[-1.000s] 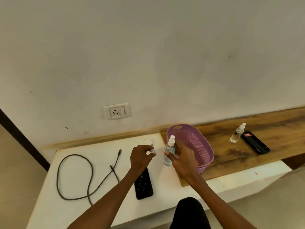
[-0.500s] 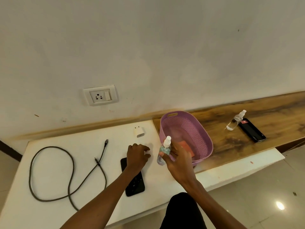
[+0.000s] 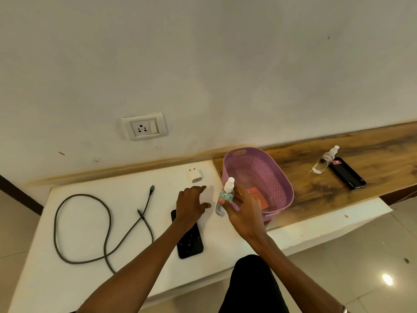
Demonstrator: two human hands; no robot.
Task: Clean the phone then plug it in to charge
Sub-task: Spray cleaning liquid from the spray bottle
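A black phone (image 3: 190, 242) lies flat on the white counter (image 3: 90, 233), its top end hidden under my left hand (image 3: 191, 205). That hand hovers over it with fingers spread and nothing in them. My right hand (image 3: 242, 213) grips a small clear spray bottle (image 3: 226, 195) with a white cap, held upright just right of the phone. A white charger adapter (image 3: 195, 175) sits behind my left hand. A dark braided cable (image 3: 101, 224) loops on the counter's left. The wall socket (image 3: 144, 126) is above.
A purple plastic basket (image 3: 277, 175) holding an orange cloth (image 3: 258, 196) stands right of my hands. On the wooden shelf (image 3: 372, 152) further right lie a second spray bottle (image 3: 325, 160) and another black phone (image 3: 346, 173). Tiled floor is at the lower right.
My left hand left the bottle's cap area, dropped over the phone and spread its fingers. The right hand keeps holding the bottle. The camera view shifted rightward and down.
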